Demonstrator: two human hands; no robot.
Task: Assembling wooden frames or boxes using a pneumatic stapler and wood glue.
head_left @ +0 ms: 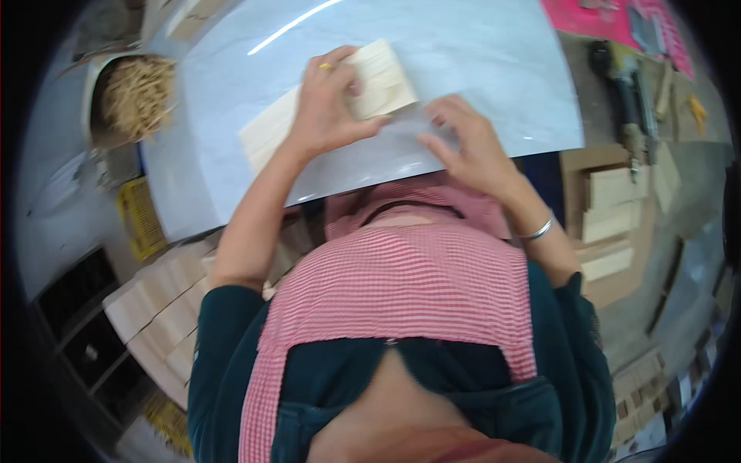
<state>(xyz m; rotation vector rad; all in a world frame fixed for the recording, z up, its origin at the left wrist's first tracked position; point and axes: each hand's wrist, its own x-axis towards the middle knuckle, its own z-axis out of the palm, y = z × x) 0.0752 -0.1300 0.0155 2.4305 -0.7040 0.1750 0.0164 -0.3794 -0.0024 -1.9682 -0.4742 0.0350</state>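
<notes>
A pale wooden board (pixel 270 131) lies flat on the grey-white marble-look table top (pixel 478 62), with a second small ribbed wooden block (pixel 386 73) lying on its far end. My left hand (pixel 328 104), a ring on one finger, presses down on the small block and the board. Just to the right, my right hand (pixel 467 143) rests with spread fingers on the table; a clear film seems to be under it, but blur hides whether it grips anything. A bracelet circles my right wrist.
A bin of thin wooden sticks (pixel 139 92) stands at the left. Stacked wooden boards (pixel 154 309) lie lower left, more blocks in a box (pixel 614 216) at the right. A power tool (pixel 625 85) and pink sheet (pixel 602 19) lie upper right. A yellow crate (pixel 139 216) sits left.
</notes>
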